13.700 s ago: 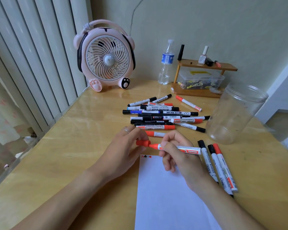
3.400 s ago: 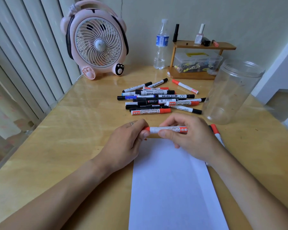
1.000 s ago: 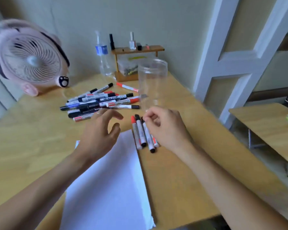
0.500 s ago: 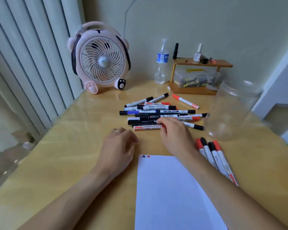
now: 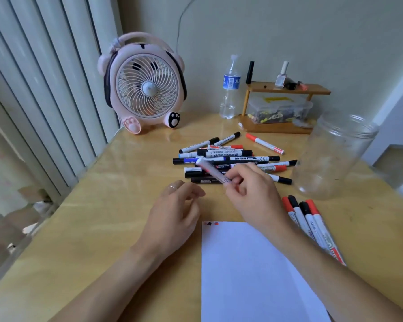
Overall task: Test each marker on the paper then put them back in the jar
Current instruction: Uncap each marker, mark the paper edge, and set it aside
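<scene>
R hand is raised just in front of the marker pile, knuckles up, fingers curled, thumb + fingertips pinching a marker near one end. Marker is motion-blurred, cap colour can't tell; long axis runs diagonal, free end pointing up-left over the pile, held end toward the palm. L hand sits left of the R hand, near the pile's front edge, fingers loosely bent, holding nothing, ring on one finger. Paper lies in front of the pile w/ small black + red dabs at its top-left corner. Four tested markers lie side by side right of the paper. Jar stands upright right of the pile.
</scene>
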A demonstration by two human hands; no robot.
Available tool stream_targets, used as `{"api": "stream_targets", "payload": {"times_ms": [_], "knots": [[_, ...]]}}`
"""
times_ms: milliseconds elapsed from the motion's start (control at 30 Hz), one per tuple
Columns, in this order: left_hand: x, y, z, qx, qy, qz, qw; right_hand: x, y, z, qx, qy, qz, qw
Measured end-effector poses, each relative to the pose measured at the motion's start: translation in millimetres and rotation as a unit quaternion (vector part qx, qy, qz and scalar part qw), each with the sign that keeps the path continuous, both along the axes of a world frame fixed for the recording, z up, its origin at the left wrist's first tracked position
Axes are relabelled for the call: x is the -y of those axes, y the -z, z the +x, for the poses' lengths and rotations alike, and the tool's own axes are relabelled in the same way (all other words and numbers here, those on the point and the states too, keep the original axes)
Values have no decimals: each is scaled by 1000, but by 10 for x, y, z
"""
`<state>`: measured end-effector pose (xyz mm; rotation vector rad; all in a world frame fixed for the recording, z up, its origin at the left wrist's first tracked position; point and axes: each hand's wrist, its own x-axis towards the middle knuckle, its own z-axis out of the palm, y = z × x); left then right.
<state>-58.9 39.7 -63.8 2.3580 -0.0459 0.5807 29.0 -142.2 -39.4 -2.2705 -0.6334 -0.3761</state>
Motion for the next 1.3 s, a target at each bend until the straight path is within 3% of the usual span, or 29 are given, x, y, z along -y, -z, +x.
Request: {"api": "stream_targets", "payload": {"times_ms": [67, 133, 333, 400, 467, 533, 567, 633, 700, 933, 1133, 1300], "knots": [[78, -25, -27, -9, 72, -1, 997, 8, -89, -199, -154, -22, 158, 975], [181, -14, -37, -16, 134, 4, 991, 18, -116, -369, -284, -72, 276, 916], [137, 39, -31, -5, 114, 52, 992, 311, -12, -354, -324, -80, 397, 855], [68, 18, -43, -2, 103, 62, 993, 431, -42, -276, -335, -96, 377, 858], [35, 22, -48, 2, 98, 70, 993, 512, -70, -229, -310, -125, 289, 897], [51, 54, -33, 7, 94, 91, 991, 538, -87, -203, -167, -129, 105, 972], [71, 71, -19, 12, 93, 105, 990, 519, -77, -216, -98, -135, 5, 986], [118, 103, 23, 27, 94, 133, 986, 404, -51, -283, -17, -142, -159, 977], [142, 113, 54, 41, 99, 145, 984, 264, -23, -347, 10, -132, -231, 964], [132, 74, 58, 72, 112, 139, 981, 218, -163, -426, 16, -153, -220, 963], [73, 5, 38, 70, 83, 213, 971, 308, -228, -413, 7, -110, -303, 947], [-162, 98, 71, -1, 19, 174, 984, 389, -84, -326, -100, -111, -110, 983]]}}
